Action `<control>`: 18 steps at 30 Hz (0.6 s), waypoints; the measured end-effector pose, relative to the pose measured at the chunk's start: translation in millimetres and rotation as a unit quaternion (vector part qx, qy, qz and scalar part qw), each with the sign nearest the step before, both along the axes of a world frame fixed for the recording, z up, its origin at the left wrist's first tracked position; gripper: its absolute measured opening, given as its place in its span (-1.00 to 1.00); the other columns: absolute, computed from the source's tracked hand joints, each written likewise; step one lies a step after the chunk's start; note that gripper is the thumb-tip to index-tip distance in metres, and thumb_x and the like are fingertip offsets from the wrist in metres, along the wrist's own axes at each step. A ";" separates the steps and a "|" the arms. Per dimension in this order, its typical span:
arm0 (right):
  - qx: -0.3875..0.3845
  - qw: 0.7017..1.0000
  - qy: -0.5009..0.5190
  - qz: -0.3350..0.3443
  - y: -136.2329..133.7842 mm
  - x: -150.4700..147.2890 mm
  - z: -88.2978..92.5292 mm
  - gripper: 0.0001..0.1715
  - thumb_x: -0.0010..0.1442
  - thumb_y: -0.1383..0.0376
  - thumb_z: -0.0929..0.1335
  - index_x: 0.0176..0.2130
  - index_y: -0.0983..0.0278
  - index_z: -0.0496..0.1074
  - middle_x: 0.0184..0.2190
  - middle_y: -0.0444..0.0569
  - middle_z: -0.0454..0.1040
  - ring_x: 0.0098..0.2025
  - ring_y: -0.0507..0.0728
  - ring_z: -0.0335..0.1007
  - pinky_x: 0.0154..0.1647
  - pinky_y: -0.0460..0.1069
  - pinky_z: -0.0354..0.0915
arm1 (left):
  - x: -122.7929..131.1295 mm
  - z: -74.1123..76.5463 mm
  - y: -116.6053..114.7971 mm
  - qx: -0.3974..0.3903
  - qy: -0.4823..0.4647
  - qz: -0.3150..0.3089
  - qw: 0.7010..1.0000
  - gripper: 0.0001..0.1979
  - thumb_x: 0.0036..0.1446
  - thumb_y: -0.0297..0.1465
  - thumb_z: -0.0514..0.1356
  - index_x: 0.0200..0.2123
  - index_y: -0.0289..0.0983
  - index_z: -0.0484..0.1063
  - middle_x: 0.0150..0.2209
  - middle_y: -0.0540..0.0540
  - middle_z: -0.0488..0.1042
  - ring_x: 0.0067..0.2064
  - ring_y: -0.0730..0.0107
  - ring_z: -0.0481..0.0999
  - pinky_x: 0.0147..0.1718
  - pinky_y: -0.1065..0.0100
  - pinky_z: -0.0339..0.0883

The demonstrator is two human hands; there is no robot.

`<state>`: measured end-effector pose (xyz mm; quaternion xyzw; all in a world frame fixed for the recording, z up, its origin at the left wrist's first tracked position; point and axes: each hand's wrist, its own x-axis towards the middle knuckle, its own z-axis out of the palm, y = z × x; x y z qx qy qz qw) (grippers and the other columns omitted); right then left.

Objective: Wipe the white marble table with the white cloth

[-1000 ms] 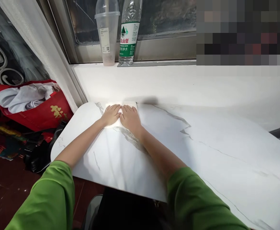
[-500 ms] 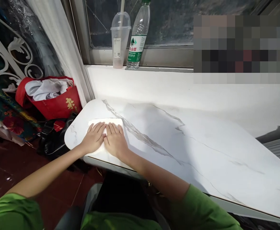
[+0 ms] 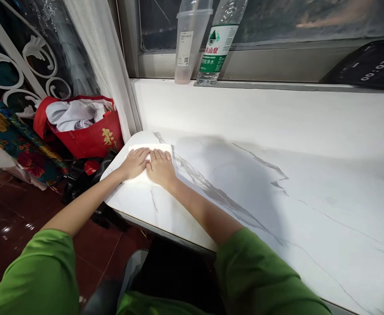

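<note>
A white cloth lies flat near the left end of the white marble-patterned table. My left hand rests palm down on its left part, fingers stretched out. Close beside it, my right hand presses flat on the right part, fingers extended and pointing away from me. The two hands touch or nearly touch at the thumbs. Much of the cloth is hidden under them.
On the window ledge stand a clear plastic cup and a water bottle. A dark display with digits is at the right. Left of the table are a red bag holding white fabric, a black bag and a white curtain.
Both hands and the cloth have slid away from me across the table, toward the wall, baring the table near its front edge. My view has also shifted.
</note>
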<state>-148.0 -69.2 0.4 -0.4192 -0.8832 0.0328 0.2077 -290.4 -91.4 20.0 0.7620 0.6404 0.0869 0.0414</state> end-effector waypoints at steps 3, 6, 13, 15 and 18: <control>0.009 1.000 0.015 -0.016 34.9 -12.4 -4.6 -0.39 0.31 0.35 0.11 0.22 0.61 0.28 0.26 0.35 0.31 0.31 0.34 0.16 0.34 0.24 -0.07 | -10.8 -1.3 39.7 -0.001 -0.001 -0.009 1.000 -0.48 0.31 -0.35 -0.09 0.30 -0.34 0.16 0.36 -0.22 0.19 0.38 0.17 0.12 0.37 0.07 -0.09; 0.017 0.999 0.028 -0.033 66.3 -21.6 -8.7 -0.42 0.29 0.36 0.12 0.19 0.57 0.32 0.22 0.35 0.35 0.27 0.34 0.21 0.32 0.25 -0.04 | -19.8 -4.0 75.5 0.006 -0.005 -0.024 1.000 -0.48 0.30 -0.35 -0.08 0.29 -0.36 0.18 0.35 -0.22 0.21 0.37 0.18 0.14 0.36 0.13 -0.07; 0.009 0.996 0.038 -0.076 114.9 -35.4 -10.6 -0.45 0.31 0.36 0.12 0.17 0.58 0.34 0.17 0.33 0.40 0.23 0.33 0.23 0.31 0.23 -0.05 | -33.6 -5.9 136.4 0.009 -0.032 -0.062 0.997 -0.50 0.30 -0.33 -0.07 0.26 -0.31 0.22 0.33 -0.18 0.25 0.36 0.17 0.17 0.35 0.12 -0.04; 0.005 0.996 0.040 -0.085 121.2 -38.1 -10.4 -0.44 0.31 0.37 0.11 0.17 0.58 0.34 0.15 0.32 0.41 0.24 0.34 0.22 0.32 0.23 -0.07 | -35.7 -5.4 146.0 0.004 -0.037 -0.069 0.997 -0.50 0.29 -0.32 -0.06 0.26 -0.30 0.22 0.33 -0.17 0.25 0.36 0.16 0.17 0.35 0.13 -0.04; 0.007 0.995 0.037 -0.092 124.6 -40.2 -10.7 -0.44 0.32 0.38 0.11 0.19 0.58 0.31 0.19 0.32 0.38 0.27 0.33 0.19 0.34 0.24 -0.09 | -36.7 -4.7 151.6 0.003 -0.036 -0.074 0.997 -0.49 0.29 -0.32 -0.07 0.27 -0.27 0.22 0.33 -0.15 0.25 0.36 0.16 0.17 0.35 0.12 -0.03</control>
